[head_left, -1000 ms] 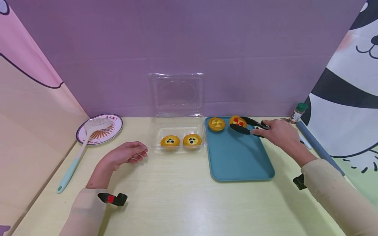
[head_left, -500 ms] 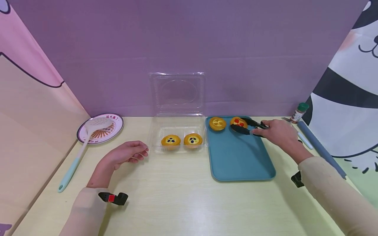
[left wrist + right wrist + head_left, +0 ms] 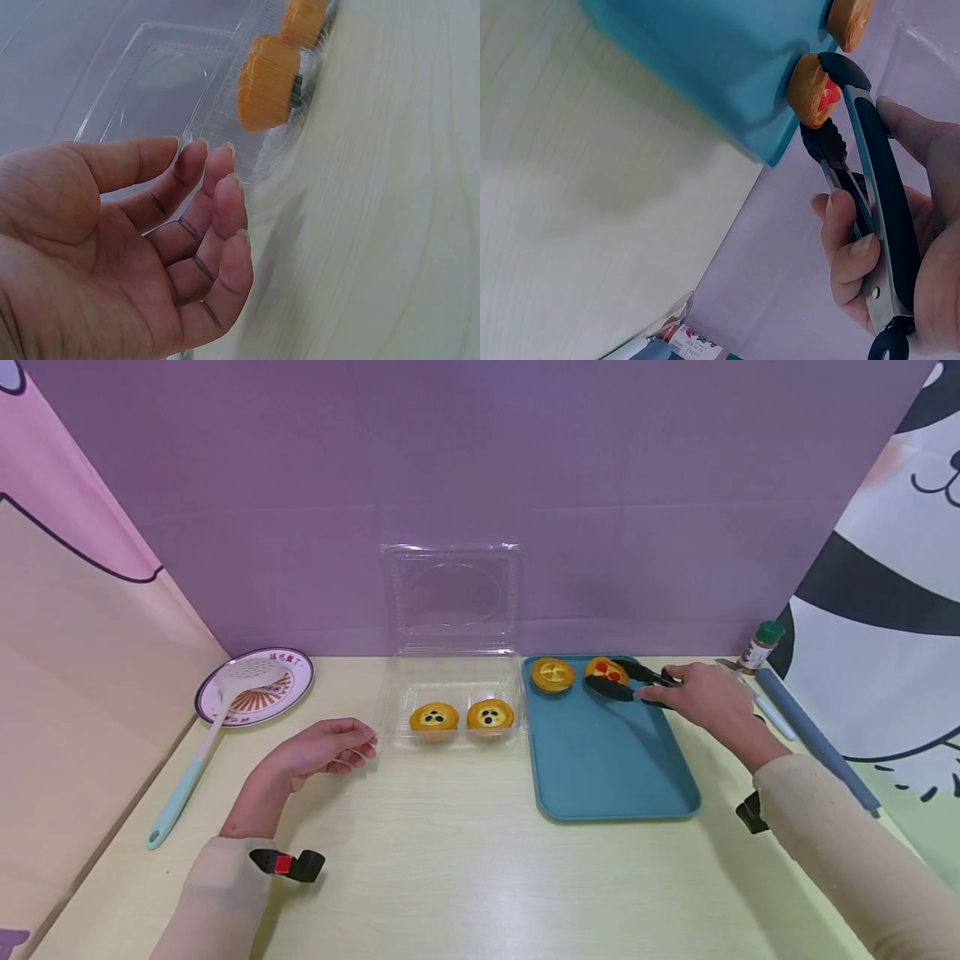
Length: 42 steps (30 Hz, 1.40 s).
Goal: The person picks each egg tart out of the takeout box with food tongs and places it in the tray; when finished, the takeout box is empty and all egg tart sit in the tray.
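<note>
On tray (image 3: 611,768), far end, head view: your right hand (image 3: 708,700) grips tongs (image 3: 633,683); tips sit either side of red-topped tart (image 3: 606,671), beside yellow tart (image 3: 552,674). Your left hand (image 3: 318,752) rests on table (image 3: 450,860), fingers loosely curled, holding nothing, near clear box (image 3: 450,697) with two blueberry tarts (image 3: 460,717).
Left wrist view: palm empty, fingertips (image 3: 225,161) just beside box wall.
Right wrist view: fingers (image 3: 847,247) wrapped round tong handles; tips against tart (image 3: 814,90) at tray edge.

Even, bright overhead light; soft shadows under the teal plastic tray (image 3: 611,777). Head view bows at edges; wrist views slightly blurred.
</note>
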### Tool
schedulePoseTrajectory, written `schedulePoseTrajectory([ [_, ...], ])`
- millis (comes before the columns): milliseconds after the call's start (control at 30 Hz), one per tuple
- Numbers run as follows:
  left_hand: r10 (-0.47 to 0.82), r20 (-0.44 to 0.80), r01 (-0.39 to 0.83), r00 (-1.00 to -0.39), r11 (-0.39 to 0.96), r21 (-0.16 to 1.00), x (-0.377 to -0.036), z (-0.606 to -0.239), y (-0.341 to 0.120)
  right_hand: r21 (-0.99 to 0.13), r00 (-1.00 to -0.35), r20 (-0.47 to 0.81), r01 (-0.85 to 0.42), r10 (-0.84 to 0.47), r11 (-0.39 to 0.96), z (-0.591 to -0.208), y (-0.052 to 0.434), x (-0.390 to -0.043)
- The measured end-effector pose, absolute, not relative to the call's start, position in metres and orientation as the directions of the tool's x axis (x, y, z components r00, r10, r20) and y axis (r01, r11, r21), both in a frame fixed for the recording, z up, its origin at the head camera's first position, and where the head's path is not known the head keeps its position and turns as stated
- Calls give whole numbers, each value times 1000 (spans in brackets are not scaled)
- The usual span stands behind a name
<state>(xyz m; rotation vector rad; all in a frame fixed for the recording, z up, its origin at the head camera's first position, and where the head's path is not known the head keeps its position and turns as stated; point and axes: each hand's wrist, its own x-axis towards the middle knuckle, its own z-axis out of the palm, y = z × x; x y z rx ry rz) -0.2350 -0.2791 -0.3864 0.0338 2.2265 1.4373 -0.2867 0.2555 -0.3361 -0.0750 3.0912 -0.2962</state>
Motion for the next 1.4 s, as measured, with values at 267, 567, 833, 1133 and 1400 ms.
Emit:
schedulePoseTrajectory([
  [267, 281, -380, -230, -881, 448, 864, -235, -386, -279, -202, -997, -66, -27, -41, 979, -336, 252, -287],
  [567, 282, -381, -230, -880, 450, 863, -234, -385, -279, -211, -997, -69, -28, -43, 977, -335, 252, -288],
  [833, 281, -382, -232, -880, 447, 864, -233, -384, -278, -204, -997, -70, -28, -43, 979, -335, 252, -288],
  [1133, 280, -385, -233, -879, 451, 861, -233, -383, -277, -199, -996, -79, -30, -47, 980, -333, 253, -288],
  [1400, 276, -389, -240, -879, 448, 861, -234, -384, -278, -227, -996, -84, -21, -41, 974, -332, 253, -289],
])
